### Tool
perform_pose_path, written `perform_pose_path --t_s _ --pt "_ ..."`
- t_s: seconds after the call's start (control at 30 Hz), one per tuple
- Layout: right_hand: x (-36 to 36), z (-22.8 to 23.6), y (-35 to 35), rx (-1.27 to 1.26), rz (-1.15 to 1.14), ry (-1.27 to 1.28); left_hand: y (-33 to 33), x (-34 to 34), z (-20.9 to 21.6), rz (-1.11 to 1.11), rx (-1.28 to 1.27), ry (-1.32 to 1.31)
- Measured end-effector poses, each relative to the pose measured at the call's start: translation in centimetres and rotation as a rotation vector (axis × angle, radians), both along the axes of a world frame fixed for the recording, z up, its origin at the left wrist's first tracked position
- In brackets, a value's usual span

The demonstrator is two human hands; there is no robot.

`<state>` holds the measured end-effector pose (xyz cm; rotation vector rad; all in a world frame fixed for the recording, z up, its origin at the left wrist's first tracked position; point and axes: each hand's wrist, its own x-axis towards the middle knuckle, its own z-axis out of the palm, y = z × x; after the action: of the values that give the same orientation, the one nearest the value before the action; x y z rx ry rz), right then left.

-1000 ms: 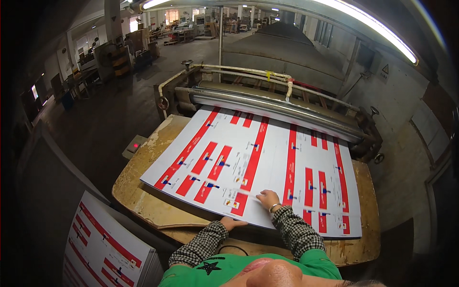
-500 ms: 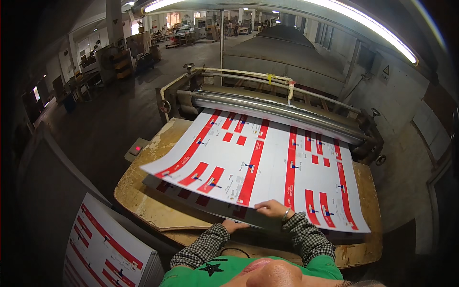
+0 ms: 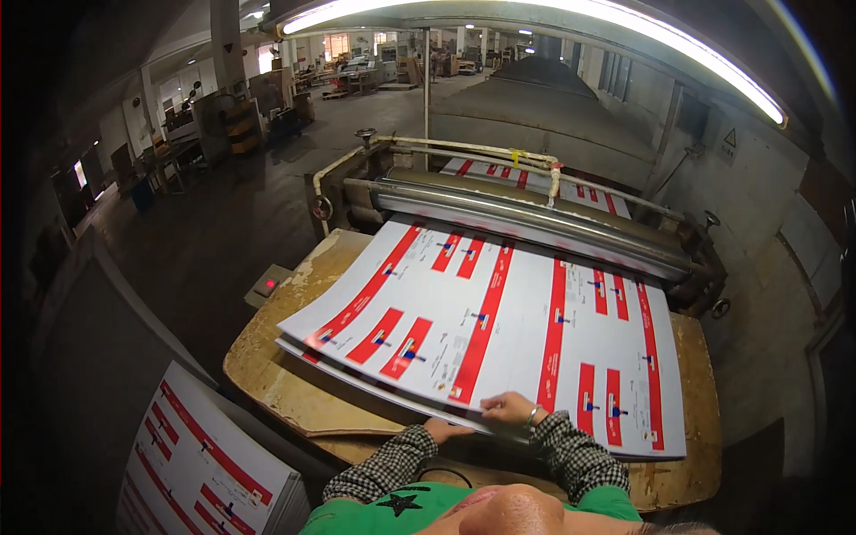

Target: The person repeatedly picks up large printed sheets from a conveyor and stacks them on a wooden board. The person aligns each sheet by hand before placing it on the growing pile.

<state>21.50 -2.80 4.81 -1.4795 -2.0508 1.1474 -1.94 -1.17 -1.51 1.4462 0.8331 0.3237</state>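
A large white printed sheet with red bands and small blue marks lies on top of other sheets, its far edge at the steel roller. My right hand is closed on the near edge of this sheet, thumb on top and some fingers hidden. Just left of it, my left hand rests at the edge of the sheets below, fingers stretched to the right and partly covered. Behind the rollers, another printed sheet shows.
The worn wooden table carries the sheets. A switch box with a red light sits at its left edge. At lower left stands a pile of similar printed sheets. Handwheels flank the roller machine; a lit tube lamp hangs above.
The top sheet's near edge has come down from its raised, curved position toward the sheets below. A printed sheet now shows behind the rollers. Both hands stay at the near edge.
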Motion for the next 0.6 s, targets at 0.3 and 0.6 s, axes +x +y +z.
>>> perform_pose_path --t_s 0.3,0.6 --pt "-2.3 -1.4 -0.3 0.127 0.114 -0.419 -1.2 -0.1 1.2 0.032 0.03 -0.103" --pt "-1.3 2.4 -0.7 -0.055 0.118 -0.094 -0.7 -0.4 -4.1 0.004 0.045 0.063"
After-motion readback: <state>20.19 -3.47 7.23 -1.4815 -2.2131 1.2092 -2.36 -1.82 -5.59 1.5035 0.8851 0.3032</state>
